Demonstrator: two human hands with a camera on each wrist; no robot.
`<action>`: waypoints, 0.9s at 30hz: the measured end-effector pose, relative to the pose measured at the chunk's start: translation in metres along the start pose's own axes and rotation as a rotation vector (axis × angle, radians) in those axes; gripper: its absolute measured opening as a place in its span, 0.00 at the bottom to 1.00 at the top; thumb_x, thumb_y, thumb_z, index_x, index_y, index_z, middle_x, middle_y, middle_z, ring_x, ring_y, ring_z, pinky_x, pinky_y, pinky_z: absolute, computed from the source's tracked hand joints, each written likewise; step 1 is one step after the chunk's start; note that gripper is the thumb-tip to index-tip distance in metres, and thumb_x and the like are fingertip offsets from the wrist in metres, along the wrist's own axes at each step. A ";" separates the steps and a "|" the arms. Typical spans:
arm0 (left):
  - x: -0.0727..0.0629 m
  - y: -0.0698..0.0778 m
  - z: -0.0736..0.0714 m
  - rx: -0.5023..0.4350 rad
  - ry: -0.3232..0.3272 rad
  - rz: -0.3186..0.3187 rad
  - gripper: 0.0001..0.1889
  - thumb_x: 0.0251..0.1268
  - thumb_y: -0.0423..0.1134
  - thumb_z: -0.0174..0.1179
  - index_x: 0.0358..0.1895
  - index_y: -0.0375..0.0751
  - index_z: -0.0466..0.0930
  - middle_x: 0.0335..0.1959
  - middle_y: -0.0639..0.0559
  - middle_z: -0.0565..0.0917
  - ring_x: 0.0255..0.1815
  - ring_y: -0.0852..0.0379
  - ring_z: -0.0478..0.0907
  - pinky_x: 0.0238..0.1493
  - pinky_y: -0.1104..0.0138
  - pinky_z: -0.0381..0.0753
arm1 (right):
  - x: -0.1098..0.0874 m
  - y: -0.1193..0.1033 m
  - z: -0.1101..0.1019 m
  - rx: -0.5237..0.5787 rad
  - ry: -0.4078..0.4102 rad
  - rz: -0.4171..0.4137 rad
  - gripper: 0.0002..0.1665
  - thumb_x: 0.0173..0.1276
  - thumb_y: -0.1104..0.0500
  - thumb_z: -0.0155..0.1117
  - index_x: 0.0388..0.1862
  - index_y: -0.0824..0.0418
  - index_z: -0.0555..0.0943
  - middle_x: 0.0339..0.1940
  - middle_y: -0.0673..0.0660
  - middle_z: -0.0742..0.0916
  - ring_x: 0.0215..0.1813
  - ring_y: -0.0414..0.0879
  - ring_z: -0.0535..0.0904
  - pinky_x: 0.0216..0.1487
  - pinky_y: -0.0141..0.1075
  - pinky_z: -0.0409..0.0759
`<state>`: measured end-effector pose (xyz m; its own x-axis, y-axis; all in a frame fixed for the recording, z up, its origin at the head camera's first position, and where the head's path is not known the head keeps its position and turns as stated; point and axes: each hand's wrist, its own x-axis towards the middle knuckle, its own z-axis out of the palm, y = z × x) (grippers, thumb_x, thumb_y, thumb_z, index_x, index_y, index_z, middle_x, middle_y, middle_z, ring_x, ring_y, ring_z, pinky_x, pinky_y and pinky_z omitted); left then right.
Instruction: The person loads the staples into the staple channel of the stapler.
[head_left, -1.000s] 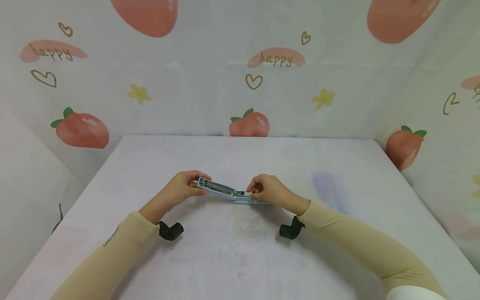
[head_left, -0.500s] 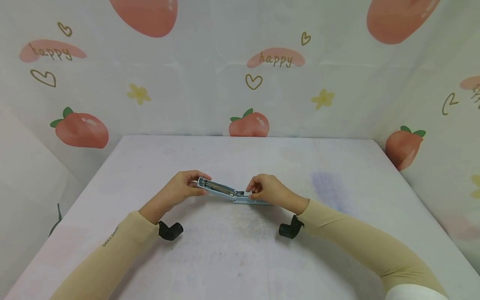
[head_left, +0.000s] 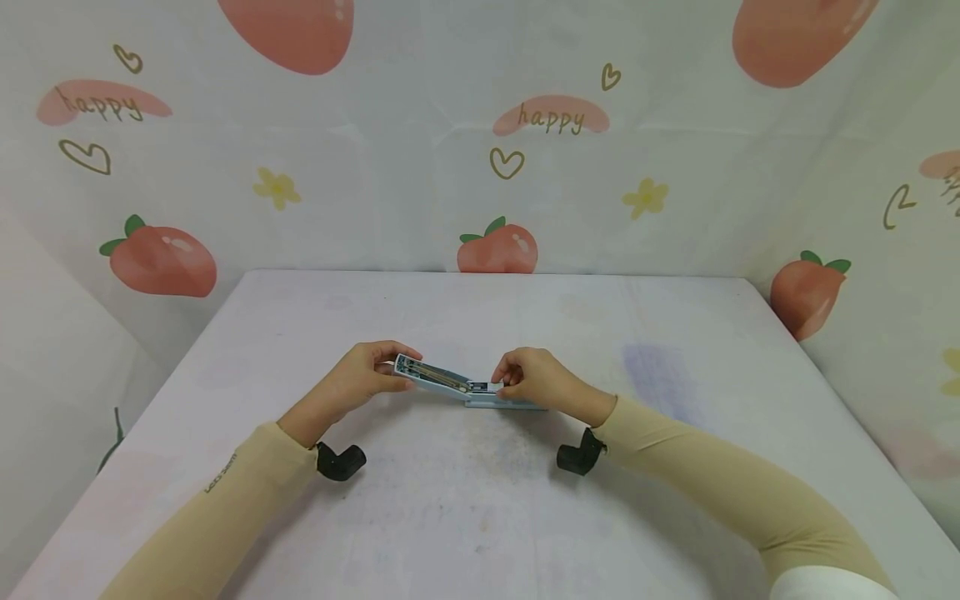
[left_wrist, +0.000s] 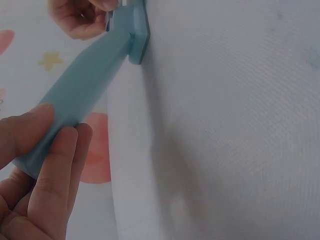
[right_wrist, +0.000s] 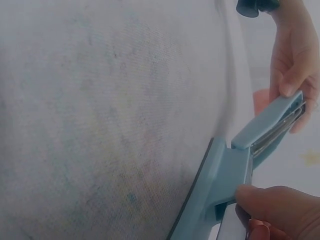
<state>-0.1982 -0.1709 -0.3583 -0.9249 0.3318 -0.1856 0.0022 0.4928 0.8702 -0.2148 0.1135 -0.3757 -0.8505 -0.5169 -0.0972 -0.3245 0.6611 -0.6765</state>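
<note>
A light blue stapler (head_left: 438, 382) is folded wide open in the middle of the table, its base flat on the surface. Its top cover (left_wrist: 82, 82) slants up to the left, showing a metal strip inside. My left hand (head_left: 358, 375) grips the end of that cover, thumb on one side and fingers on the other. My right hand (head_left: 543, 385) pinches the stapler's middle part above the base (right_wrist: 200, 195), with the thumb against its side in the right wrist view. The right fingertips behind that part are largely hidden.
The white, faintly stained table (head_left: 480, 517) runs back to a curtain (head_left: 420, 167) printed with peaches. Black wrist cameras (head_left: 342, 462) hang under both forearms, close above the table. A dark thin cord shows by the left table edge.
</note>
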 end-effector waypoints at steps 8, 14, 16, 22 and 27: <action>0.000 0.000 0.000 -0.005 0.003 0.002 0.23 0.59 0.28 0.65 0.60 0.32 0.75 0.53 0.38 0.81 0.41 0.59 0.81 0.40 0.71 0.78 | 0.001 -0.002 -0.001 -0.005 -0.001 0.004 0.06 0.58 0.65 0.72 0.34 0.62 0.83 0.30 0.51 0.82 0.34 0.39 0.75 0.39 0.29 0.75; -0.001 0.000 0.000 -0.019 -0.006 0.002 0.23 0.60 0.27 0.64 0.60 0.32 0.74 0.54 0.37 0.80 0.41 0.59 0.81 0.41 0.69 0.79 | 0.001 -0.003 -0.001 -0.012 -0.002 0.009 0.06 0.58 0.66 0.72 0.34 0.62 0.83 0.30 0.51 0.82 0.34 0.40 0.75 0.39 0.30 0.75; 0.000 0.000 0.000 -0.022 -0.009 0.006 0.23 0.60 0.27 0.64 0.60 0.31 0.74 0.54 0.37 0.80 0.42 0.59 0.82 0.41 0.69 0.79 | 0.001 -0.003 -0.001 -0.009 -0.004 0.015 0.06 0.58 0.65 0.72 0.34 0.62 0.83 0.30 0.51 0.82 0.34 0.40 0.75 0.38 0.30 0.75; -0.001 -0.001 0.000 -0.015 -0.009 0.010 0.23 0.60 0.28 0.64 0.60 0.31 0.74 0.53 0.38 0.81 0.41 0.60 0.81 0.41 0.68 0.79 | 0.002 -0.001 -0.001 -0.005 -0.009 0.020 0.06 0.58 0.64 0.72 0.34 0.61 0.83 0.30 0.51 0.82 0.34 0.39 0.75 0.39 0.30 0.75; 0.000 -0.001 0.000 -0.005 -0.005 0.008 0.23 0.60 0.28 0.65 0.60 0.32 0.75 0.52 0.39 0.82 0.40 0.60 0.81 0.42 0.66 0.78 | 0.001 -0.001 -0.001 0.005 -0.014 0.025 0.06 0.58 0.64 0.72 0.34 0.61 0.83 0.30 0.51 0.83 0.34 0.39 0.75 0.39 0.30 0.75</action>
<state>-0.1982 -0.1716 -0.3592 -0.9229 0.3397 -0.1810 0.0076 0.4862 0.8738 -0.2158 0.1125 -0.3743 -0.8525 -0.5077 -0.1248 -0.3009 0.6716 -0.6770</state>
